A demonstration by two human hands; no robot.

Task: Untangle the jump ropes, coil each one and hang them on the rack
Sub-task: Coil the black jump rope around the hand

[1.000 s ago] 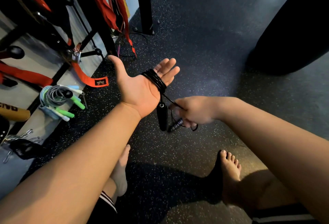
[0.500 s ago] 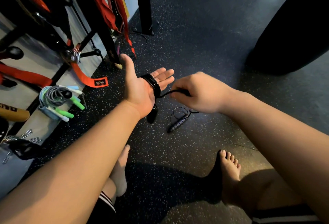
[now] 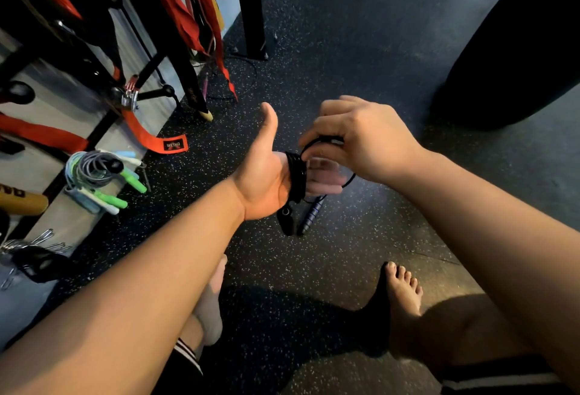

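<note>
Over the flat left hand [image 3: 263,176] (thumb up), right hand [image 3: 361,140] pinches jump rope [image 3: 296,175].

Head: worn on my head, looking forward and down
Nearness: close, the floor [image 3: 345,49] fills most of it

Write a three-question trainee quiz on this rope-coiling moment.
1. True or false: the black rope is wound round the left hand.
2. The right hand: A) hangs idle; B) pinches a loop of the rope; C) makes an empty fist.
3. How many handles show just below the left hand?
Key: 1 true; 2 B; 3 two.
</note>
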